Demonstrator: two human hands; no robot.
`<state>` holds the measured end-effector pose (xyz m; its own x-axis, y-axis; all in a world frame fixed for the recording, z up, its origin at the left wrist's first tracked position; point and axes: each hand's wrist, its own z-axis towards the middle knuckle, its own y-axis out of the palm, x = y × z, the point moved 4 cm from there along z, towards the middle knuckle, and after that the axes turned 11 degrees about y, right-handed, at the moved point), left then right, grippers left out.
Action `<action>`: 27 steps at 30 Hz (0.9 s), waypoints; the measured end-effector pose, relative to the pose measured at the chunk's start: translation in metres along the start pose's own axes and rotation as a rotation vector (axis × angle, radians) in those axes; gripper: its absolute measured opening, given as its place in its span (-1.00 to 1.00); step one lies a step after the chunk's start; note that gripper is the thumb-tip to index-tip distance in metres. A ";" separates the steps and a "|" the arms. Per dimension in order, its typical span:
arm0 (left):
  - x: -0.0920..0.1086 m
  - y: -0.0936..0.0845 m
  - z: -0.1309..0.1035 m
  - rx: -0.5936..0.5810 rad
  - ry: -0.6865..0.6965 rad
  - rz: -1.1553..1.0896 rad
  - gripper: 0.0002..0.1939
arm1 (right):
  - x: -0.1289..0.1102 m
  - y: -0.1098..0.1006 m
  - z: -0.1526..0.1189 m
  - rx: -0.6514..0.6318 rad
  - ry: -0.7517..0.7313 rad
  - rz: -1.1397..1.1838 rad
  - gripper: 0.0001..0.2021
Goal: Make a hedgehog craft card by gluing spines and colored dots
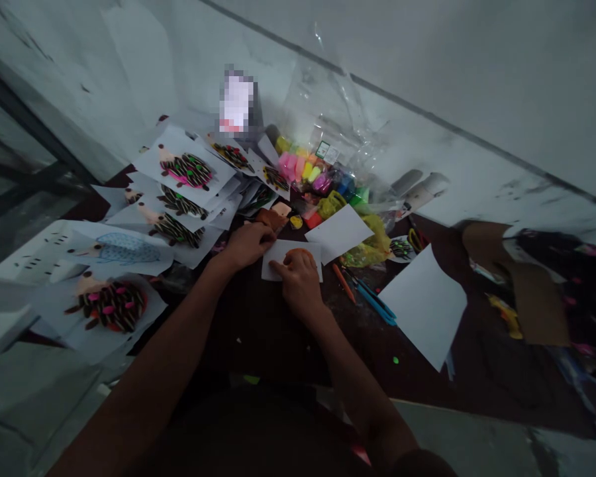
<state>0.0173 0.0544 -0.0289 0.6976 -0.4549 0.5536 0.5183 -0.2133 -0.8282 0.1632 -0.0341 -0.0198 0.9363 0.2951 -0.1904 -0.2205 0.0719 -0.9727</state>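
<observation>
A small sheet of white paper point(272, 270) lies on the dark table in front of me. On it sits a lump of orange modelling clay point(302, 252), partly hidden by my right hand point(302, 281). That hand is closed down over the clay, with one finger reaching left across the paper. My left hand point(251, 244) is at the sheet's upper left corner, its fingers pressed together at the paper's edge. Just beyond the left fingertips lies a brown clay piece point(268, 218), with a yellow round piece point(296, 222) near it.
Hedgehog pictures on paper point(186, 169) are piled at the left. A clear bag of coloured clay point(322, 165) and a lit phone point(237, 103) stand at the back. To the right lie an orange pen point(344, 283), a blue tool point(375, 301) and a larger white sheet point(424, 308).
</observation>
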 end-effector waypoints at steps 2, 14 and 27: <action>0.000 0.000 0.000 -0.007 -0.009 0.004 -0.76 | -0.001 0.001 0.000 -0.011 0.000 -0.020 -0.66; -0.005 0.004 0.000 0.041 0.036 -0.045 -0.75 | 0.010 -0.006 0.004 0.082 0.109 0.118 -0.54; 0.022 -0.017 -0.009 0.320 0.032 -0.668 -0.72 | 0.043 -0.035 0.007 0.390 0.216 0.588 -0.80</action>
<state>0.0194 0.0405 -0.0034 0.1703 -0.3427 0.9239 0.9496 -0.1932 -0.2467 0.2091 -0.0178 0.0073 0.6576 0.1985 -0.7268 -0.7461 0.3052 -0.5917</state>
